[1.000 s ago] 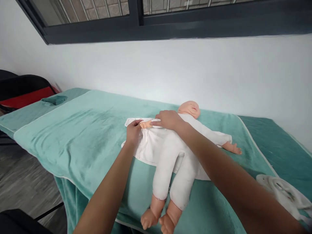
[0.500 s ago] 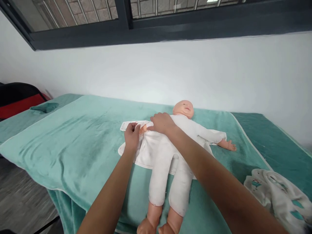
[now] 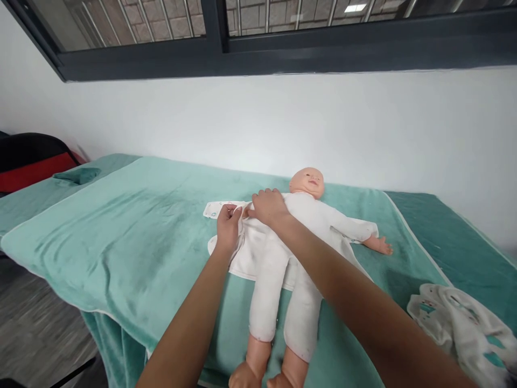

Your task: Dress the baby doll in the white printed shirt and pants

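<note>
A baby doll with a white cloth body lies on its back, its head toward the wall. Beneath it is spread a white baby shirt, and one of the doll's arms, on the right, is in a shirt sleeve with the hand poking out. My left hand pinches the other sleeve between thumb and fingers. Just beside it, my right hand is closed over the doll's other arm, mostly covering it. Only a little of that doll's hand shows between my hands, at the sleeve.
A green blanket covers the bed or table surface. At the lower right lies a crumpled white garment with coloured prints. A white wall with a dark window frame rises behind. A black and red object is at far left.
My left hand has moved slightly right, bringing the sleeve closer to my right hand. The doll's hand, plainly visible between them before, is now mostly covered. The view has shifted a little.
</note>
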Demonstrator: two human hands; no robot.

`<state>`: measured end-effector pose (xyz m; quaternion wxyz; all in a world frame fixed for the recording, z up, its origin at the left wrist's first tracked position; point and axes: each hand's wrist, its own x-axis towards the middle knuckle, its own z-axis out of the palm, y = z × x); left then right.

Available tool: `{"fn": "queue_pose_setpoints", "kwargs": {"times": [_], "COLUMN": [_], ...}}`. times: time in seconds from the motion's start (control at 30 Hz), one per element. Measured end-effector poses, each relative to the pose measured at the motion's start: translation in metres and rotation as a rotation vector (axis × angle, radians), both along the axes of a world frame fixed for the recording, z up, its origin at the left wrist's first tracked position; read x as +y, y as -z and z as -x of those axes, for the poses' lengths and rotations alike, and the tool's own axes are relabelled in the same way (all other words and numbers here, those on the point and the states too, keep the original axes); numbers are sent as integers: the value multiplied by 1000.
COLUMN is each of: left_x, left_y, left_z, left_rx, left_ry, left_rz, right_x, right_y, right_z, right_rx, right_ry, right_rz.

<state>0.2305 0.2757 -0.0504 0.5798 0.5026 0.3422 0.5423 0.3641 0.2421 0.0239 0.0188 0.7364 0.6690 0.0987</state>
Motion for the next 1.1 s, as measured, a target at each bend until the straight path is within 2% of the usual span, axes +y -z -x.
{"fn": "queue_pose_setpoints", "kwargs": {"times": [0.1, 0.23, 0.33, 0.43, 0.5, 0.57, 0.63, 0.7, 0.77, 0.87, 0.97, 1.1], "left_x": [-3, -4, -3, -4, -7, -10, -12, -13, -13, -13, -13, -11], "left_y": [-2, -1, 1, 1, -1, -3, -3, -4, -4, -3, -3, -4], "left_z": [-2, -3, -5, -5, -4, -3, -2, -1, -1, -2, -3, -3], "left_rx": [-111, -118, -82, 55, 173, 255, 291, 303, 314, 325, 327, 294], "left_ry": [156, 281, 234, 132, 108, 104, 84, 50, 24, 1, -17, -18], "left_rz": [122, 151, 98, -3, -76, -141, -175, -175, -185, -226, -223, -183], "right_x": [4, 8, 4, -14, -35, -61, -89, -114, -133, -148, -152, -152], "right_y": [3, 6, 4, -1, -3, -1, 2, 5, 6, 3, -1, 2], "right_z": [5, 8, 7, 4, -2, -14, -32, -53, -69, -79, -76, -75], "right_rx": [-1, 10, 25, 41, 110, 232, 344, 398, 465, 589, 582, 646], "right_ry": [1, 3, -11, -36, -35, 7, 121, 350, 576, 784, 811, 764], "right_rz": [10, 20, 9, -45, -166, -359, -565, -732, -668, -402, -251, -201]}}
